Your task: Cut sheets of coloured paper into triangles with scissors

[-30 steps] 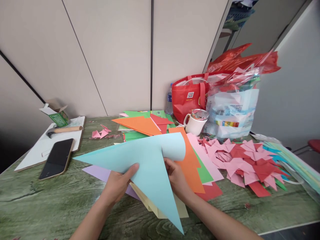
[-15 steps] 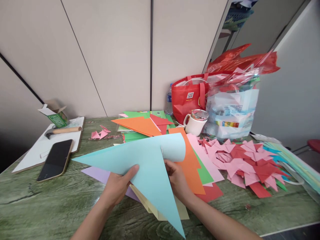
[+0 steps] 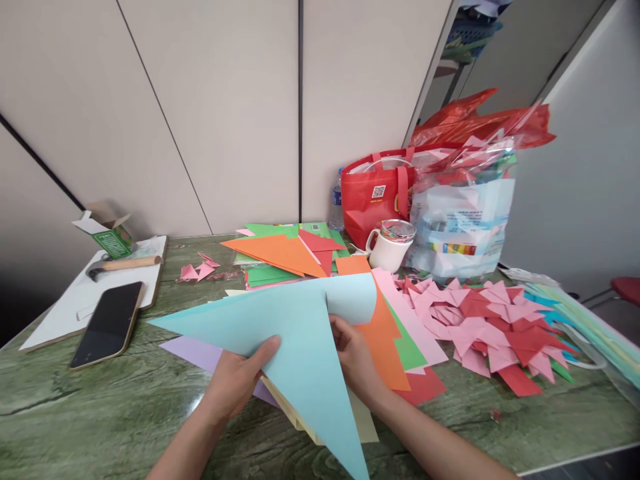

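Note:
A large light blue sheet of paper (image 3: 295, 320) is folded into pointed flaps, and its upper right part curls over. My left hand (image 3: 240, 377) grips its lower left edge, thumb on top and fingers underneath. My right hand (image 3: 353, 353) is closed beside the sheet's right slanting edge, below the curled part. What its bent fingers hold is hidden. A short dark line shows in the paper just above them, where the curl meets the flat part. Under the blue sheet lie purple paper (image 3: 193, 353) and cream paper (image 3: 367, 420).
Orange sheets (image 3: 385, 347) lie right of my hands, near piled pink and red folded pieces (image 3: 480, 327). Behind stand a white mug (image 3: 390, 247), a red bag (image 3: 367, 203) and a bottle (image 3: 337, 207). Leftward are a phone (image 3: 107, 325) and a hammer (image 3: 127, 263).
The light blue sheet has shifted slightly right and down with my left hand. Its curled part has moved a little to the right. My right hand stays at the same edge.

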A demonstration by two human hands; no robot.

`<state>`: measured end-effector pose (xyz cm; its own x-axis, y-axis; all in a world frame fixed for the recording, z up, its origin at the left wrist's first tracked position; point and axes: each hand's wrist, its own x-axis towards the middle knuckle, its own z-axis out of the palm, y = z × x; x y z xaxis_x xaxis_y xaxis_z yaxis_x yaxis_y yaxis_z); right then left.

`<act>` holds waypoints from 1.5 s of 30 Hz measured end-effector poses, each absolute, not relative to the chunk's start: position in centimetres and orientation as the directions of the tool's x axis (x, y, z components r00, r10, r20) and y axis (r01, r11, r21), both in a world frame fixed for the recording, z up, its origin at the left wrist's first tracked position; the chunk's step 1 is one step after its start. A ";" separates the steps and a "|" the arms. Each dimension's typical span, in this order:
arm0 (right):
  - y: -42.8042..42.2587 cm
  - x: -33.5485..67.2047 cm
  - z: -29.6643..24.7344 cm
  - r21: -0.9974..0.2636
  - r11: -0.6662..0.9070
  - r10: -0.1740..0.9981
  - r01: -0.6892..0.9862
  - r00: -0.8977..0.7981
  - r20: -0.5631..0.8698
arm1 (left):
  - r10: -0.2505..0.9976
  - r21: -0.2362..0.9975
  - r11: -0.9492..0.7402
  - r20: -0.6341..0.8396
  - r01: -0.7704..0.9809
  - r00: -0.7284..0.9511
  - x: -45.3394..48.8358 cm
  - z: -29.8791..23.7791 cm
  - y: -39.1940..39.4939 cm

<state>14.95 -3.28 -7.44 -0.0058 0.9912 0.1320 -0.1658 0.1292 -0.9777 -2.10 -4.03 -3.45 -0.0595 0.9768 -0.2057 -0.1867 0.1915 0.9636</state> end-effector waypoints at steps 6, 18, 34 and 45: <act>-3.1 15.3 -7.7 -0.969 0.182 0.982 -0.168 -0.022 0.188 | 0.961 0.932 0.260 -0.276 -0.253 -0.032 -2.1 -3.7 -4.1; -3.2 15.4 -7.6 -0.969 0.196 0.979 -0.149 -0.031 0.202 | 0.952 0.908 0.290 -0.305 -0.302 -0.003 -1.9 -3.1 -4.2; -3.3 15.3 -7.4 -0.967 0.152 0.987 -0.206 -0.021 0.160 | 0.942 0.880 0.325 -0.335 -0.347 0.035 -2.1 -3.8 -4.1; -3.3 15.2 -7.7 -0.956 0.136 0.990 -0.259 -0.005 0.142 | 0.948 0.906 0.307 -0.319 -0.290 0.009 -2.4 -4.2 -4.1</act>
<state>15.23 -3.31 -7.68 -0.0054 0.9898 0.1421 -0.2595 0.1359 -0.9561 -2.42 -4.06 -4.19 0.0091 0.9478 -0.3187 -0.2903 0.3075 0.9062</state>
